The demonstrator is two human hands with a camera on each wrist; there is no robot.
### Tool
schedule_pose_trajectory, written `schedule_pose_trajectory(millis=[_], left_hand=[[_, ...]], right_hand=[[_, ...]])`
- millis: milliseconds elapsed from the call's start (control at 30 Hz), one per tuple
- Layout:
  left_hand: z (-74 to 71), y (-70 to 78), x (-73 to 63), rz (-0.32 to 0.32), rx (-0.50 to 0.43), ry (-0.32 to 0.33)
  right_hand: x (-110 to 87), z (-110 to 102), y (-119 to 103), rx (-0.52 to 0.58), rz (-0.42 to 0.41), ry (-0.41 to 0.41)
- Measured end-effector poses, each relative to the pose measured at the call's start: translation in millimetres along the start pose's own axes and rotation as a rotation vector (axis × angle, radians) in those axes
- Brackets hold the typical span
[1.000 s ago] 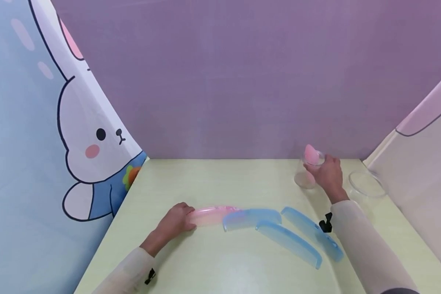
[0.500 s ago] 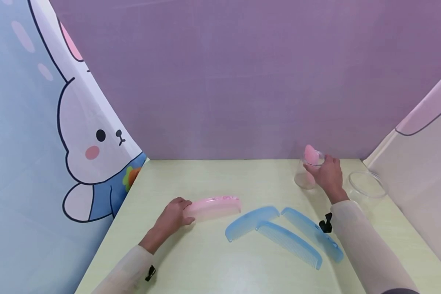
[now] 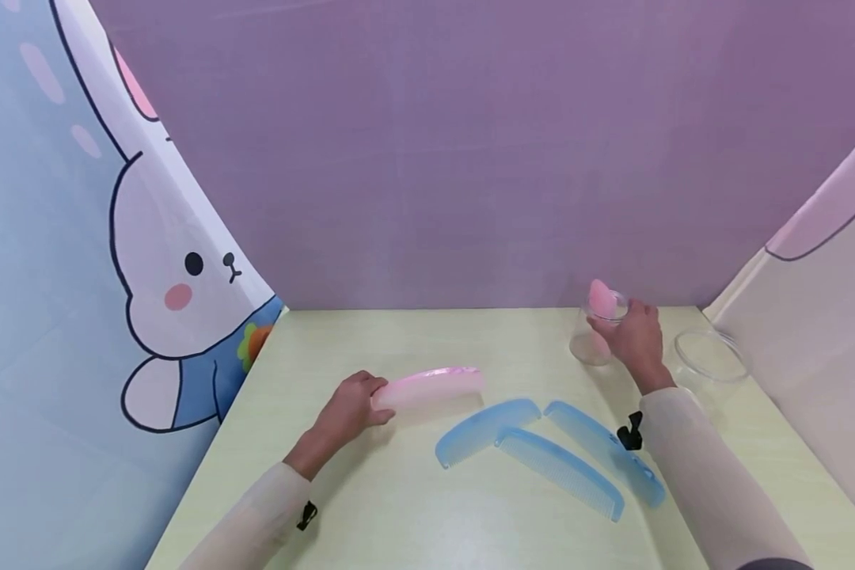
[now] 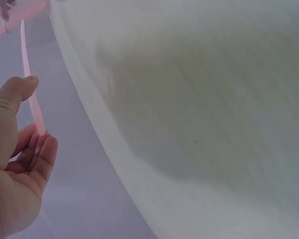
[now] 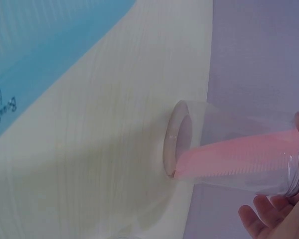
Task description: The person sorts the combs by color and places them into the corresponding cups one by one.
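While gripping a clear cup (image 3: 580,340) near its rim with the right hand (image 3: 634,340), pinched a pink comb (image 3: 431,386) by its left end between the thumb and fingers of the left hand (image 3: 352,408). Pointed the free end of that comb rightward, just beyond the leftmost of 3 blue combs. Saw it almost edge-on in the left wrist view; could not judge contact between its lower edge and the tabletop (image 3: 370,340).

Had the cup upright near the tabletop's back edge, with another pink comb (image 5: 239,154) leaning inside and poking out above the rim. In the right wrist view, made out its teeth through the transparent wall.

Between the 2 arms, saw the blue combs lying on the tabletop: the left blue comb (image 3: 488,431) slanting up to the right, the middle blue comb (image 3: 563,473) slanting down to the right from beside it, and the right blue comb (image 3: 594,442) running close to the right sleeve (image 3: 705,467). Noticed dark lettering on 1 of these in the right wrist view. Just right of the right wrist, found a clear container (image 3: 716,380) with a round rim. Behind everything, saw a purple backdrop (image 3: 427,158); to the left, a blue cloth (image 3: 36,277) with a printed rabbit (image 3: 164,309).
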State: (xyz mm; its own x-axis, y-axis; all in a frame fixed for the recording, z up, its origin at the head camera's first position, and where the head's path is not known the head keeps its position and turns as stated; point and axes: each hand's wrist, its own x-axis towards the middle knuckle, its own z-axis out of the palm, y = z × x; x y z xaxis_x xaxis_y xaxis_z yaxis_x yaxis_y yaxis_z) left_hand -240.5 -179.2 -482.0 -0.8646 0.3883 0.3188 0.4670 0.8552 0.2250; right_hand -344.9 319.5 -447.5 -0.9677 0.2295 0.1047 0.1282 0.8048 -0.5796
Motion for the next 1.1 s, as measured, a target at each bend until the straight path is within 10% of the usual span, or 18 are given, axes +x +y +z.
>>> schedule_pose_trajectory(millis=[1100], left_hand=[[-2.0,42.1,38.8,0.014,-0.151,0.007]], right_hand=[[-2.2,-1,-1,-0.012,-0.021,0.005]])
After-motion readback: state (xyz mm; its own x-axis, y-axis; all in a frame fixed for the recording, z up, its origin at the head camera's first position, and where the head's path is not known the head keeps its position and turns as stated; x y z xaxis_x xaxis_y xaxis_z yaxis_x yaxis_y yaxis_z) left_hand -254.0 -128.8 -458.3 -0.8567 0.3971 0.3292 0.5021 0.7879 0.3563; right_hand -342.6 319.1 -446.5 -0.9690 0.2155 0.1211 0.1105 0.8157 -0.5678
